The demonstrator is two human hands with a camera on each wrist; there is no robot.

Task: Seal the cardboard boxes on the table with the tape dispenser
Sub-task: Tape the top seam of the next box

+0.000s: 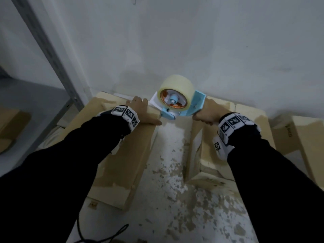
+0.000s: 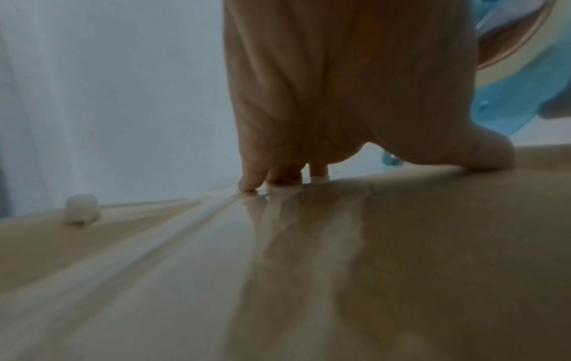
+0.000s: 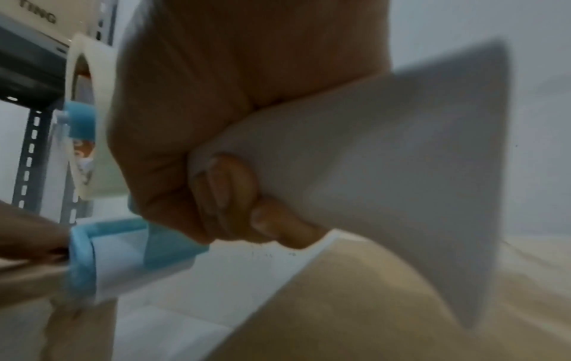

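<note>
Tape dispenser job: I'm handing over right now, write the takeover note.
Left hand: fingers flat, pressing the left cardboard box top near its far edge.
Right hand: gripping the tape dispenser handle.
Dispenser sits at the far end of the gap between the left box and the right cardboard box, nose by the left hand.
Done: cannot tell from these views.
Left: pull tape along the seam, cut, then the remaining boxes.

Letters "TING" (image 3: 41,15) stand on a pale box on the shelf; handwriting on the cardboard box (image 1: 287,132) is illegible.
</note>
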